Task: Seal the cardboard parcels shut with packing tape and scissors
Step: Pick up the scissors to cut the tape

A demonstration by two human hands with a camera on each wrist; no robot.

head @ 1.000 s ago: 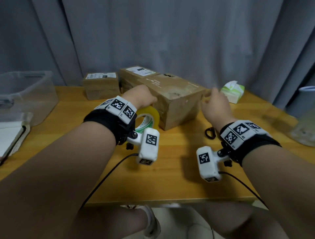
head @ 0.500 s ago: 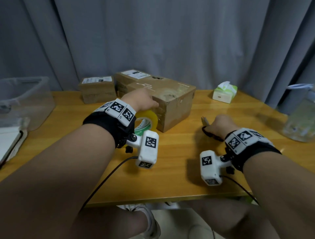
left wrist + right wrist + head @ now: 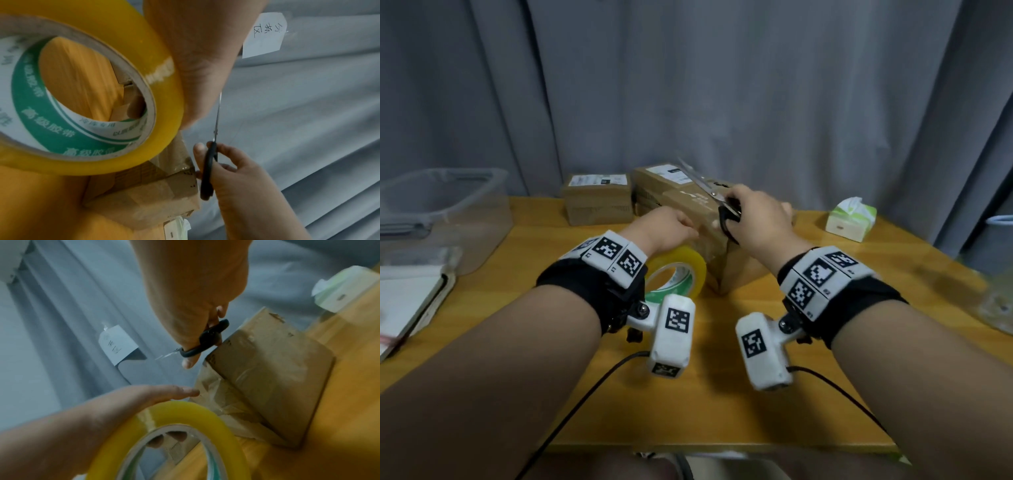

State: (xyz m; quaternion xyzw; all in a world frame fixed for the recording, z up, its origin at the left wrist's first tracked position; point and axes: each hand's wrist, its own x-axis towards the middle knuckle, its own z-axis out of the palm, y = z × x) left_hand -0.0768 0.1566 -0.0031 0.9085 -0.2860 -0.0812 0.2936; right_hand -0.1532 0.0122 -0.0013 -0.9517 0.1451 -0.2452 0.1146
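Right hand [image 3: 753, 219] had left the table, now gripped scissors [image 3: 709, 192] above box [image 3: 709, 236]; left hand [image 3: 664, 229] clamped tape roll [image 3: 678, 274]. Cut looked next.

Grey curtain [image 3: 722, 85] behind the wooden table [image 3: 722, 404], clear plastic tub [image 3: 445, 202] and notebook [image 3: 407, 301] far left, tissue pack [image 3: 851, 219] off right.

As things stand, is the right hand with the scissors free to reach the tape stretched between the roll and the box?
Probably yes: the right hand holds the scissors above the box, with nothing visible between them and the tape roll.
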